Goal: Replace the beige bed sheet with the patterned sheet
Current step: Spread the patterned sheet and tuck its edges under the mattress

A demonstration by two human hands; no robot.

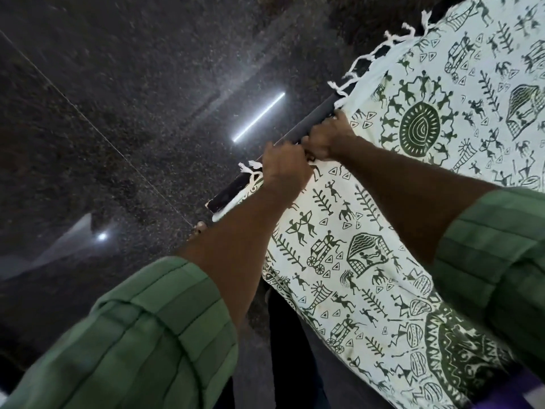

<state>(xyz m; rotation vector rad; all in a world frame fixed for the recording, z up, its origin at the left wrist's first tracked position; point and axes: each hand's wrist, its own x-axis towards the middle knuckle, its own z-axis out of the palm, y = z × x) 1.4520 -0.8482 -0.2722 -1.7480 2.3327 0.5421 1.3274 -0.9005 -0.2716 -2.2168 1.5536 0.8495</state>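
1. One dark speckled floor fills the left side, with two bright reflections on it: a long streak and a round spot.
2. Two green sleeves show; the left sleeve sits at the lower left, the right sleeve at the right edge.
3. One toe peeks out beside the left forearm.
4. One dark bed edge runs diagonally up to the right.
5. The left hand is curled over that edge, its fingers clenched on the sheet's border.
6. The right hand sits just beside the left, touching it, fingers likewise curled around the sheet's hem at the edge.
7. One patterned sheet, white with dark green figures, carts and huts, lies spread over the bed on the right; its white tassels hang along the edge.
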